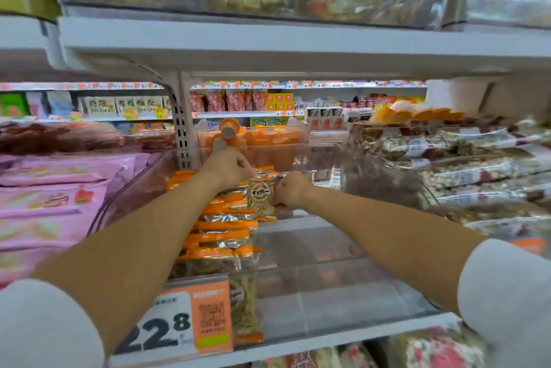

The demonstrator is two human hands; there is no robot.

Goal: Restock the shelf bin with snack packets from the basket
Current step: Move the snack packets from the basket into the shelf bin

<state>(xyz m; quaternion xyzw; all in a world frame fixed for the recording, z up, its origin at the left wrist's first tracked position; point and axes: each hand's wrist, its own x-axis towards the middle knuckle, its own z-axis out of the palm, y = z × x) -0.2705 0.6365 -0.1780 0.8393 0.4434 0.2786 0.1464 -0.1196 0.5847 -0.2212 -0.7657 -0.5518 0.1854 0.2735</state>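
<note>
A clear plastic shelf bin (343, 305) stands on the shelf in front of me. A row of orange-trimmed snack packets (222, 236) fills its left side; its right side shows bare bottom. Both my arms reach deep into the bin. My left hand (228, 168) pinches the top of an upright snack packet (262, 199) at the back of the row. My right hand (290, 190) grips the same packet's right edge. The basket is out of view.
A white shelf board (298, 42) hangs low over the bin. Pink packets (56, 188) fill the neighbouring bin on the left, mixed wrapped snacks (477, 159) the bins on the right. An orange price tag reading 22.8 (179, 323) sits on the bin's front.
</note>
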